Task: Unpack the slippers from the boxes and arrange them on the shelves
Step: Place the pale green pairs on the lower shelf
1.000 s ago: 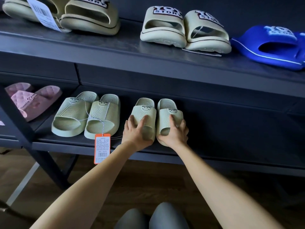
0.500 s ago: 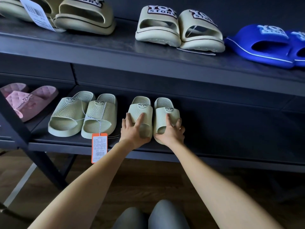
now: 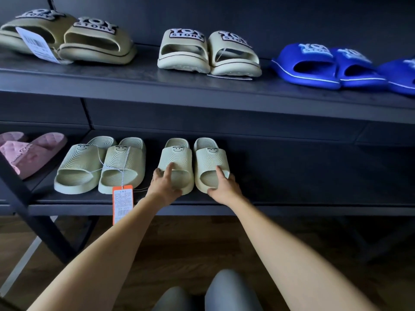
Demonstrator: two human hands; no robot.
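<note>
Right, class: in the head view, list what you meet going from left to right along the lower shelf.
pink slippers → tagged green pair → left small green slipper, gripped by the left hand → right small green slipper, gripped by the right hand

Dark brown wooden plank floor point(image 3: 179, 250) below, crossed at the lower left by a pale grey strip point(image 3: 21, 268). Two knees in smooth grey fabric point(image 3: 231, 290) at the bottom edge. Orange paper price tag point(image 3: 122, 203) dangling on thin white string. Dark matte wall point(image 3: 292, 16) behind.
</note>
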